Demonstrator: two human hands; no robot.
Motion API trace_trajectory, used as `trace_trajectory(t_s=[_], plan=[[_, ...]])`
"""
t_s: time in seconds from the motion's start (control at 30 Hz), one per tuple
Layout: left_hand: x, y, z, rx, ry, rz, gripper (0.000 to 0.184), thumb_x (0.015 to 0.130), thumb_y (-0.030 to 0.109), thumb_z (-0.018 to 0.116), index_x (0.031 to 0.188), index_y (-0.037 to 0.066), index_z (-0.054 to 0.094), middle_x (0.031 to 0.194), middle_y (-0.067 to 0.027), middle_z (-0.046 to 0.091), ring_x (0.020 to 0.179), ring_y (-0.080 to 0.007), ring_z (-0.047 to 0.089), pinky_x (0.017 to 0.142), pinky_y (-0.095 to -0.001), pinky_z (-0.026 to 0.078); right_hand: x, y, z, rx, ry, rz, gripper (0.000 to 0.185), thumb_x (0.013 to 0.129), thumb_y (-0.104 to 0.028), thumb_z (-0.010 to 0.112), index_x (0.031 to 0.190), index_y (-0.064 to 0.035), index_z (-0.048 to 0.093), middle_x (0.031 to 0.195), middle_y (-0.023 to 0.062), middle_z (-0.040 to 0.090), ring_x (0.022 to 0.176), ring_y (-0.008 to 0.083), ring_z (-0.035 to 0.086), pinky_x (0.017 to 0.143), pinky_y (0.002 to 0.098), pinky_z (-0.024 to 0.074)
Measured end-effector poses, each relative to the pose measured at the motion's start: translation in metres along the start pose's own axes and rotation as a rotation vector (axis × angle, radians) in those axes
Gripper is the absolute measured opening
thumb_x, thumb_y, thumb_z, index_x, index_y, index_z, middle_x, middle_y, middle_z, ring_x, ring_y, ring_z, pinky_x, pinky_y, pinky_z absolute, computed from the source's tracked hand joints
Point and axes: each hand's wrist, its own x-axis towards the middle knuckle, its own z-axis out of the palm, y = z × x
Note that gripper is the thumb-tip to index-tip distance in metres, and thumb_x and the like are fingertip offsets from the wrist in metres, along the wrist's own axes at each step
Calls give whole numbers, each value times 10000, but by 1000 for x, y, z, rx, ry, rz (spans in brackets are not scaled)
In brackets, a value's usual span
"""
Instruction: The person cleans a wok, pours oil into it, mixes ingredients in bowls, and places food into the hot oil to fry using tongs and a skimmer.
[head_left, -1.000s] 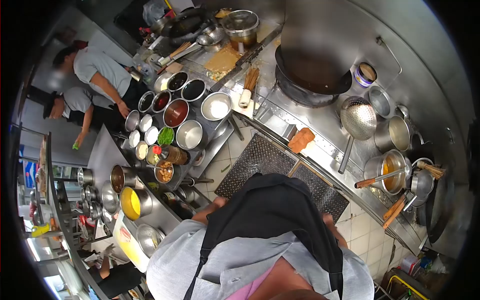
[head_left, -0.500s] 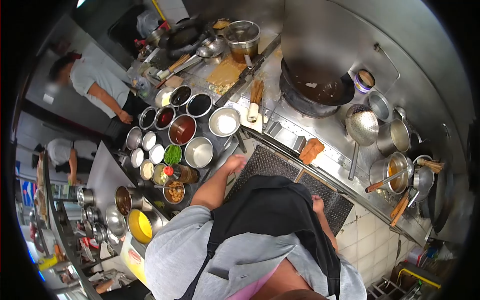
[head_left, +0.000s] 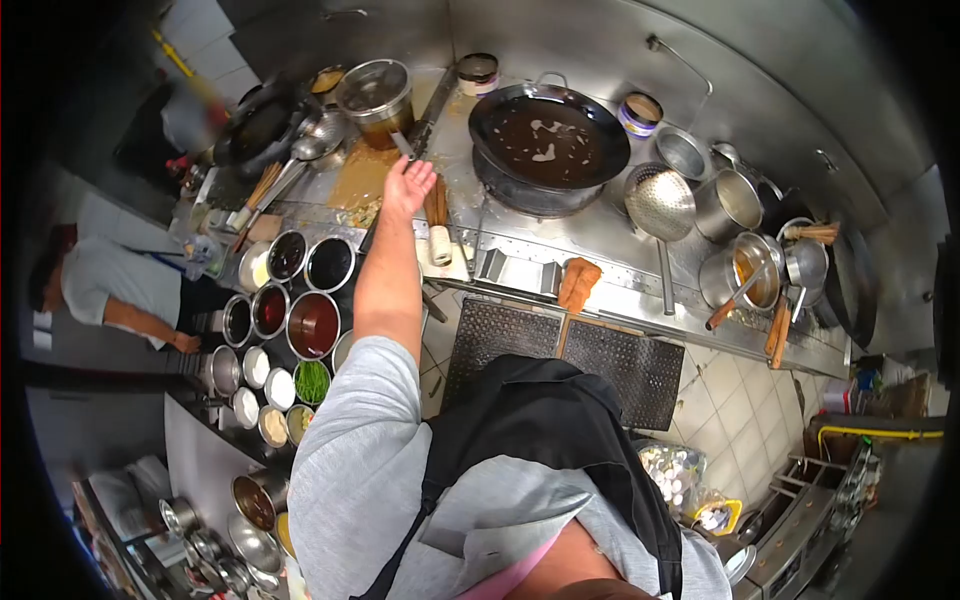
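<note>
"What worries you on my feed?"

"Left of centre first: the sleeve [head_left: 375, 390] hangs close over the bowl of red sauce [head_left: 313, 326]. If the elbow sank, I'd expect cloth in the sauce or a tipped bowl."

"And further up?"

"The pot of brown liquid [head_left: 376, 105], upper left of the frame, with a metal handle [head_left: 402, 144] sticking out towards us. A careless knock on that handle could jolt the pot and slop liquid over the rim."

"Anything to the right of that?"

"The bamboo brush [head_left: 436, 200], just beside the wrist; a sideways swing could knock it. Then the wok [head_left: 548, 140], top centre, with liquid in it. I can't read heat from here, but I'd treat its rim as a burn risk."

"How does the arm sit?"

"The left arm [head_left: 388, 285] reaches up the frame, nearly straight. The left hand [head_left: 408, 188] is palm up, fingers apart, and I see nothing gripped. Its fingertips are right by the handle; whether they touch, I can't tell."

"And the right hand?"

"Out of my sight, so I can't tell how its fingers are."
</note>
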Motion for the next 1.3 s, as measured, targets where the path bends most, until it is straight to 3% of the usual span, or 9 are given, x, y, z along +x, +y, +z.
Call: trace_trajectory(t_s=[0.13,0.43,0.6,0.67,0.87,1.03,1.13,1.2,1.3], plan=[[6,18,25,-190,66,42,272,963,267,604,1147,95,500,1165,-212,587,1109,-376,627,933,-517,533,-16,31,15,-8,4,36,209,959,-277,546,971,-99,657,824,77,670,697,206,672,570,363,535],[-42,54,-20,31,228,261,389,975,362,560,1153,17,548,1112,-83,614,991,-226,598,900,-416,505,42,85,43,11,129,-203,256,927,-312,556,908,-98,695,831,101,696,769,224,688,680,395,554],[-85,17,-94,329,177,236,404,988,417,537,1212,81,544,1070,-49,632,963,-198,595,807,-425,495,34,-75,-23,445,-39,262,197,979,-240,534,1139,-137,585,916,60,659,667,205,671,486,346,538],[-143,-41,-95,433,248,395,249,1001,272,550,1192,113,564,935,-64,641,672,-165,596,533,-303,479,49,-113,-33,467,-25,288,202,990,-239,522,1157,-139,571,917,52,658,666,194,669,485,331,529],[-265,-198,-210,1368,74,192,240,991,227,567,1099,40,671,759,-25,669,584,-129,585,534,-293,467,82,-159,-33,415,-131,256,164,976,-240,526,1086,-156,613,947,50,683,667,186,648,562,359,512],[-350,-241,-275,1260,140,-537,287,954,316,574,905,52,676,727,-60,635,618,-173,602,568,-352,474,126,-146,-30,59,-253,5,128,869,-160,605,903,-100,712,857,83,690,672,189,657,621,344,517],[-360,-273,-370,1778,-249,-222,290,932,312,555,884,56,684,738,-86,629,635,-204,611,586,-360,474,140,-141,-49,-57,-246,-62,135,839,-162,620,886,-72,708,797,91,690,677,186,670,630,345,533],[-363,-282,-358,2134,-600,530,294,918,309,542,870,59,690,746,-103,625,647,-224,617,598,-365,474,148,-149,-68,-23,-254,8,147,835,-180,630,884,-63,704,802,96,697,670,182,677,577,345,538],[-354,-305,-347,2042,-519,177,277,918,291,539,855,65,687,736,-94,622,649,-212,613,591,-367,473,159,-133,-91,216,-223,59,135,867,-175,616,887,-69,698,802,67,703,625,164,664,480,333,518]])
